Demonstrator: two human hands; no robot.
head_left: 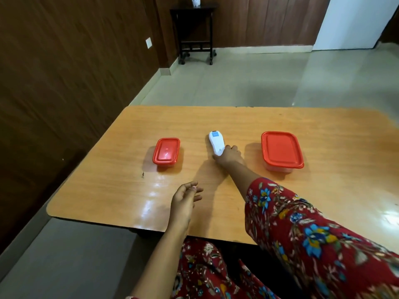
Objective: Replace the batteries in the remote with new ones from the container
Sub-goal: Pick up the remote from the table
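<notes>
2 hands out | our right hand (228,155) curls thumb and fingers round the near end of the remote (216,143), lying between small box (166,151) and big box (280,148) | left hand (183,199) loosely open, empty | we should grip its sides firmly, then flip it.

Right sleeve (302,225): loose, deep red, blue-yellow-cream floral print, ending above wrist. Same print on lap garment (200,268). Left forearm (164,244) uncovered.
</notes>
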